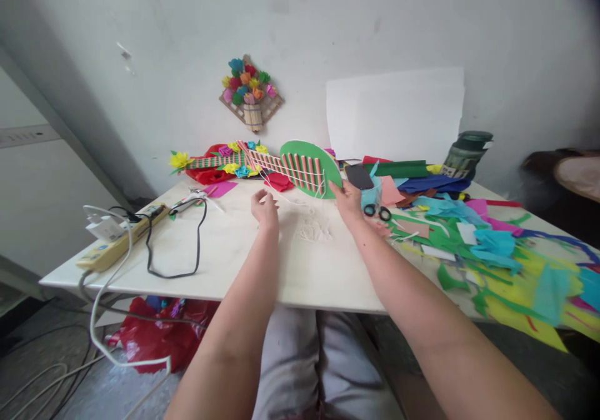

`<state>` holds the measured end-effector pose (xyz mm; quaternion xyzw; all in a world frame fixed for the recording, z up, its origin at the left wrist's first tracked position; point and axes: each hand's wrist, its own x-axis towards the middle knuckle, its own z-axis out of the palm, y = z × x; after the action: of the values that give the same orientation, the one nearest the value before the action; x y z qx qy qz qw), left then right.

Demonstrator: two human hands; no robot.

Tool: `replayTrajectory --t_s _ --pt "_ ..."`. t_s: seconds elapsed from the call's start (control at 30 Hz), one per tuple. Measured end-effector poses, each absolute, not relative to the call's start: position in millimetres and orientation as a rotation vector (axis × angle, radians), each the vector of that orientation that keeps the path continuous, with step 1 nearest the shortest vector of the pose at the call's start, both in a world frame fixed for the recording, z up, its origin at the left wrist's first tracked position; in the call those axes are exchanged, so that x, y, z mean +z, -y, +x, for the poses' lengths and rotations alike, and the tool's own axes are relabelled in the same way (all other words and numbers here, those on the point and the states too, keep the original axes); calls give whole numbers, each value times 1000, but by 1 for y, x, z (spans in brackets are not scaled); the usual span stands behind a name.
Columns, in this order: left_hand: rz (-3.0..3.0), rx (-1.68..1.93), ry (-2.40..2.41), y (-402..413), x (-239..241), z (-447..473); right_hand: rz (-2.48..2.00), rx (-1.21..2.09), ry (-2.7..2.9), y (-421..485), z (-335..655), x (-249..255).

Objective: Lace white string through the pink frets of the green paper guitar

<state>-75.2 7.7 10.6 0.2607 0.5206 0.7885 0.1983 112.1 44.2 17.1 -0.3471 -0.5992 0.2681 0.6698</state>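
Note:
My right hand (pixel 347 201) grips the lower right edge of a green oval board (pixel 334 169), its thumb over the front. Pink-and-tan striped sticks (pixel 300 169) stand in a row on the board, and more sticks run left from it like a ladder. White string (pixel 309 171) crosses the sticks and hangs down below them. Left of the board, just over the table, my left hand (pixel 265 207) has its fingers curled together where a strand of the string reaches them. The fingertips are partly hidden. Below the board lies a loose tangle of white thread (pixel 313 231).
Coloured paper scraps (pixel 497 251) cover the right side of the table, with black-handled scissors (pixel 377 212), a phone (pixel 359 176) and a dark green bottle (pixel 467 155). A yellow power strip (pixel 122 239) and cables lie left. Paper flowers (pixel 179 160) line the back.

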Motion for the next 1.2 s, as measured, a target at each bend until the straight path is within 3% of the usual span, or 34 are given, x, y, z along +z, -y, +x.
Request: replayTrajectory --t_s 0.13,0.47,1.2 --pt "435 2191 -1225 -10 7 -100 -703 721 1339 -47 123 20" --pt "328 2197 -897 -18 1 -124 -583 952 1360 -50 147 23" --pt "273 2198 -806 -13 4 -133 -606 1001 1300 -47 164 29"
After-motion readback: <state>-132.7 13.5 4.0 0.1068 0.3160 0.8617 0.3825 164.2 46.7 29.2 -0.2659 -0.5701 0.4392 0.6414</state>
